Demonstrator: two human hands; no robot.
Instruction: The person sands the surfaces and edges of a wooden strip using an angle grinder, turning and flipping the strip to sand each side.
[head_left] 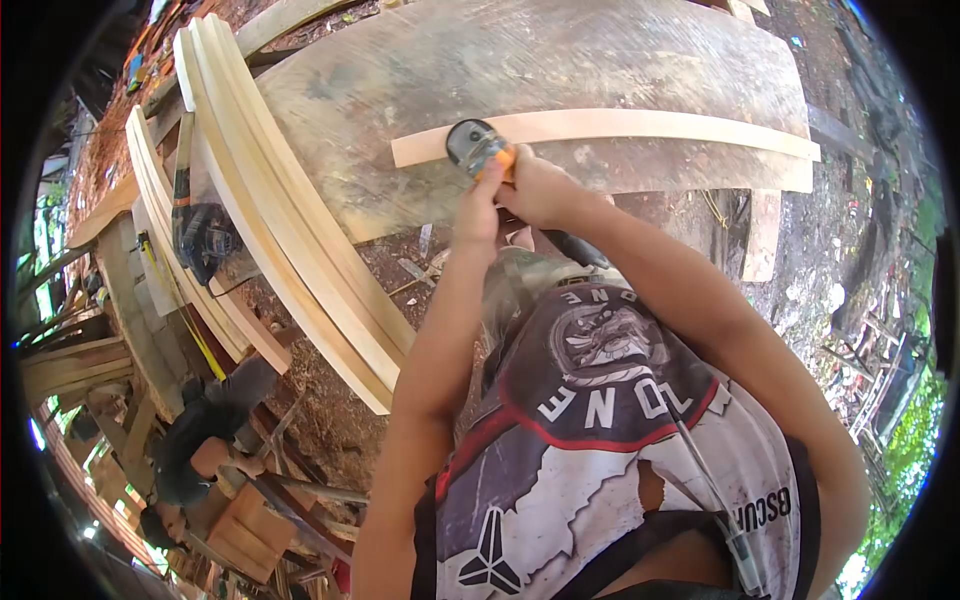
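An orange and black angle grinder (492, 160) with a round dark head is held in both hands over the workboard. My left hand (482, 205) is closed round its near left side. My right hand (541, 187) wraps the body from the right and hides much of it. A black cylindrical part (575, 248), seemingly the tool's rear end, shows below my right wrist. The tool's head overlaps a long, slightly curved pale wood strip (640, 124) lying on the board. Whether the disc touches the strip is hidden.
The strip lies on a large worn plywood board (340, 110). Several long curved wood pieces (270, 190) are stacked at left, beside a dark power tool (205, 235) and a yellow tape measure (205, 345). Another person (205, 440) is at lower left, near wooden blocks (245, 535).
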